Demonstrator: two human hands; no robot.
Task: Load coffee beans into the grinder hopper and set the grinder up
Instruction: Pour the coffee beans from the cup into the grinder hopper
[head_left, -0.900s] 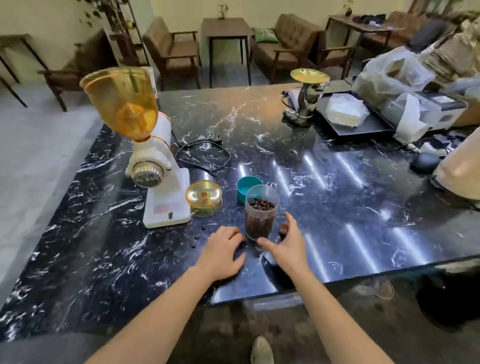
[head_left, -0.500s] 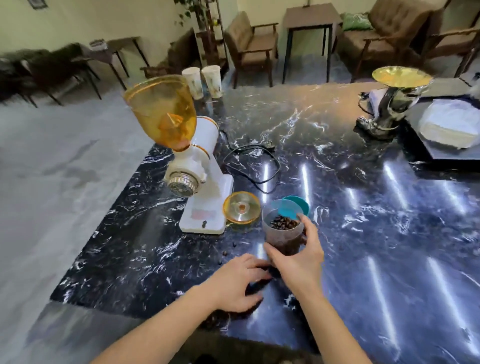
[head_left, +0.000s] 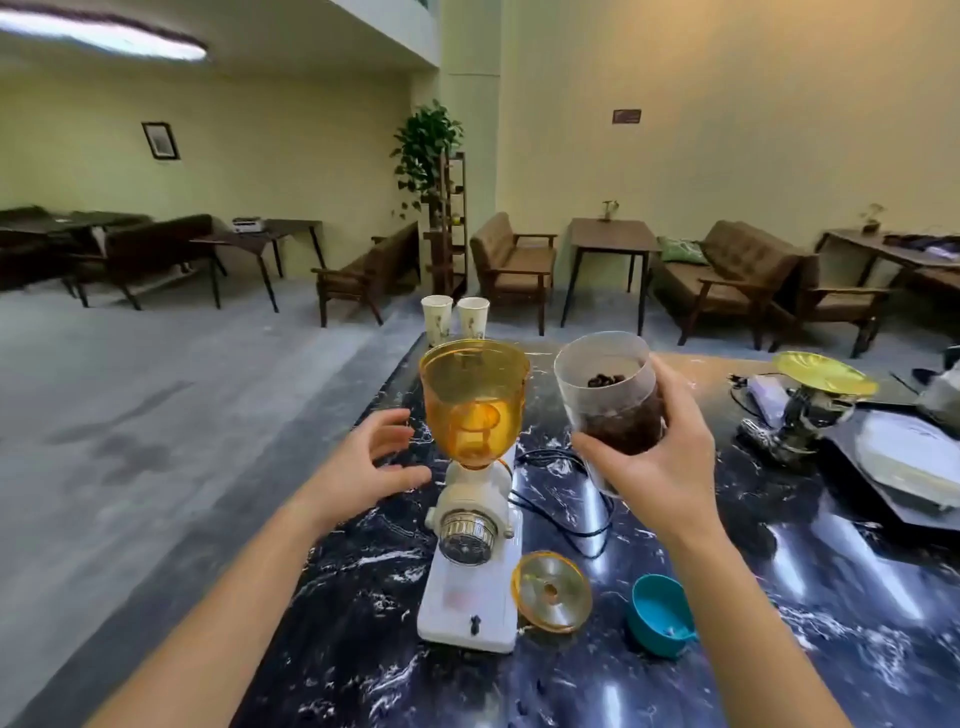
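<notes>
Right hand (head_left: 657, 457) holds bean jar (head_left: 608, 395) beside hopper (head_left: 472, 400); labels seemingly unreadable.

**Around the Marble Counter**

Two pale paper cups (head_left: 456, 312) upright at the far edge of the black white-veined marble countertop (head_left: 857, 597). Farther right, a chrome stand with a yellow dish on top (head_left: 810, 395). Beyond, brown wood-framed sofas (head_left: 519, 260), dark wooden tables (head_left: 613, 244), a leafy green plant on a tall shelf (head_left: 431, 150).

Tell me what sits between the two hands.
In the head view, the grinder's amber hopper stands between the open left hand and the right hand, which holds the bean jar.
</notes>
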